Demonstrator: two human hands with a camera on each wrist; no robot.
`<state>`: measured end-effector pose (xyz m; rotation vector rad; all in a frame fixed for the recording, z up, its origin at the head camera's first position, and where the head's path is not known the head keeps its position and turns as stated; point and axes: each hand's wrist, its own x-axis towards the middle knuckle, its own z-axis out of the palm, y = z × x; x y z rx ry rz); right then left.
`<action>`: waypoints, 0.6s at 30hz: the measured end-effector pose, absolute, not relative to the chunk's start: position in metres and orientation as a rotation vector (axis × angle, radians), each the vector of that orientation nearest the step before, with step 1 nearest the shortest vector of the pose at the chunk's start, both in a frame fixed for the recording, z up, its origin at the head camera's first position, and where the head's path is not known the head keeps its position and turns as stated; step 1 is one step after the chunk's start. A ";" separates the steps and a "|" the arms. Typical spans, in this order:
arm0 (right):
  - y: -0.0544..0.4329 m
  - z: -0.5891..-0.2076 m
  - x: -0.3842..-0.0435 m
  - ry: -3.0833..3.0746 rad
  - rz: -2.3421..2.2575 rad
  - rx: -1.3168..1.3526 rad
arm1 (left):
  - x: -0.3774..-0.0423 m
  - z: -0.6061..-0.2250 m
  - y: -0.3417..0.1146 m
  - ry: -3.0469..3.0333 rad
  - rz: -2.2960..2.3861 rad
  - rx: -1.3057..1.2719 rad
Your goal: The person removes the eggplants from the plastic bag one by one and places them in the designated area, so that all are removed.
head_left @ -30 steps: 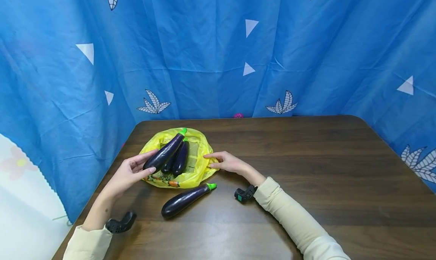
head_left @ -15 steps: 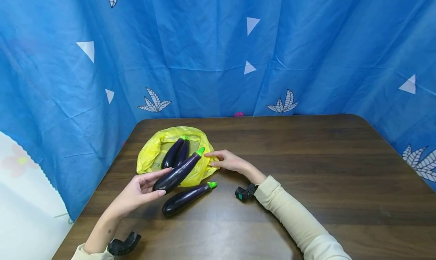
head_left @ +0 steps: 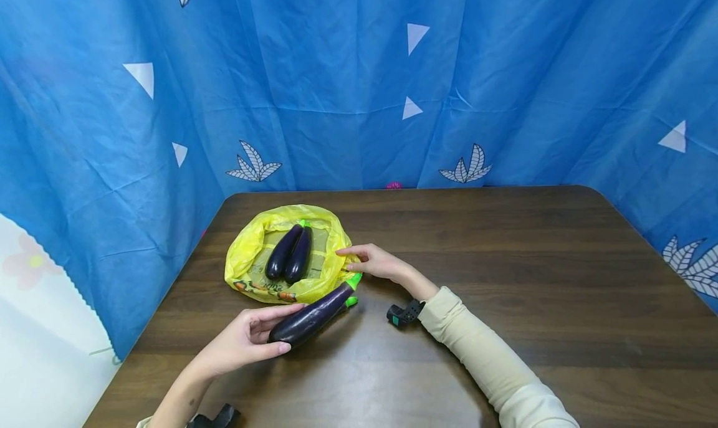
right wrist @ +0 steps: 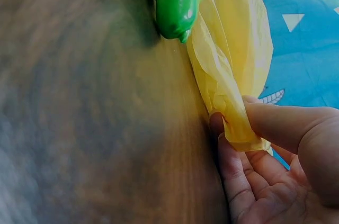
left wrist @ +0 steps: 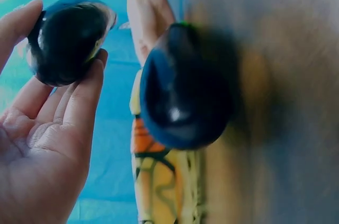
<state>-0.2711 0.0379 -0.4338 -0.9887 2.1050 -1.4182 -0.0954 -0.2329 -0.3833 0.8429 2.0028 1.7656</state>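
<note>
My left hand (head_left: 244, 341) grips a dark purple eggplant (head_left: 311, 321) with a green stem, fingers and thumb around its thick end. In the left wrist view this held eggplant (left wrist: 66, 41) is seen end-on, apart from a second eggplant (left wrist: 183, 97) lying on the table. The head view hides most of that second one; its green tip (head_left: 351, 301) shows. Two more eggplants (head_left: 298, 256) lie side by side inside an open yellow plastic bag (head_left: 241, 260). My right hand (head_left: 381, 266) pinches the bag's right edge, and the right wrist view shows the yellow film (right wrist: 228, 91) between thumb and fingers.
The brown wooden table (head_left: 505, 260) extends widely to the right. A blue patterned curtain (head_left: 336, 85) hangs behind it and along the sides. Each wrist wears a black camera mount, one (head_left: 405, 314) close above the table.
My left hand has carried its eggplant out from over the bag, toward me and to the right, above the eggplant on the table. My right hand stays at the bag's edge.
</note>
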 end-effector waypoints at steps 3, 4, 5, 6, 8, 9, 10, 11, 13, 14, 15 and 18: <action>0.038 -0.434 -0.272 2.107 -1.416 -0.981 | -0.091 -0.388 -0.227 2.038 1.704 0.843; 0.038 -0.433 -0.271 2.104 -1.416 -0.978 | -0.090 -0.389 -0.226 2.048 1.686 0.834; 0.038 -0.433 -0.271 2.103 -1.413 -0.977 | -0.089 -0.391 -0.224 2.054 1.669 0.828; 0.038 -0.433 -0.271 2.102 -1.411 -0.979 | -0.087 -0.392 -0.223 2.057 1.655 0.814; 0.038 -0.432 -0.271 2.105 -1.404 -0.985 | -0.085 -0.394 -0.221 2.076 1.619 0.789; 0.038 -0.431 -0.271 2.107 -1.402 -0.987 | -0.085 -0.395 -0.220 2.088 1.599 0.773; 0.038 -0.431 -0.271 2.111 -1.399 -0.992 | -0.084 -0.396 -0.219 2.104 1.578 0.771; 0.039 -0.432 -0.271 2.117 -1.394 -0.998 | -0.083 -0.397 -0.219 2.114 1.559 0.768; 0.039 -0.432 -0.272 2.125 -1.388 -1.003 | -0.082 -0.399 -0.217 2.131 1.531 0.776; 0.039 -0.432 -0.272 2.127 -1.387 -1.005 | -0.082 -0.400 -0.217 2.142 1.517 0.777; 0.039 -0.432 -0.272 2.129 -1.384 -1.005 | -0.081 -0.401 -0.216 2.147 1.509 0.786; 0.038 -0.433 -0.272 2.125 -1.384 -1.001 | -0.079 -0.403 -0.215 2.150 1.505 0.798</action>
